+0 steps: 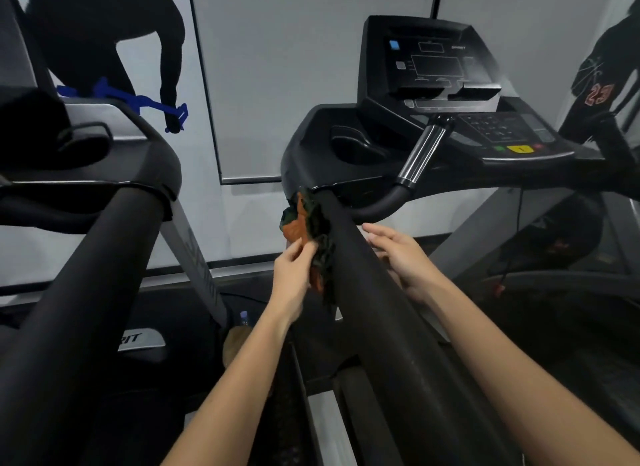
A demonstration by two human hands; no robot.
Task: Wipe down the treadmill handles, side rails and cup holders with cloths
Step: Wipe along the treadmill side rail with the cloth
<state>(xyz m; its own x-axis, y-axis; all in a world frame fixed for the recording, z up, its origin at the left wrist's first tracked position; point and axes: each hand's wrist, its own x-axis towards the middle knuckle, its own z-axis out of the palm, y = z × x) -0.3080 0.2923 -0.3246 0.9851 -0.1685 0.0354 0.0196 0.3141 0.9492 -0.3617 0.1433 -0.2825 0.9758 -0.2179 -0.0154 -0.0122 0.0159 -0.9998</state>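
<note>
A neighbouring treadmill handle (pixel 79 275) slopes up at far left. The left hand (pixel 294 275) pinches a crumpled orange-and-green cloth (pixel 304 223) against the left flank of a thick black handle (pixel 374 309), which runs away from the viewer toward the console. The right hand (pixel 401 254) lies just right of it, fingers loosely straight, holding nothing. The left hand is nearer, likely to wipe lengthwise.
</note>
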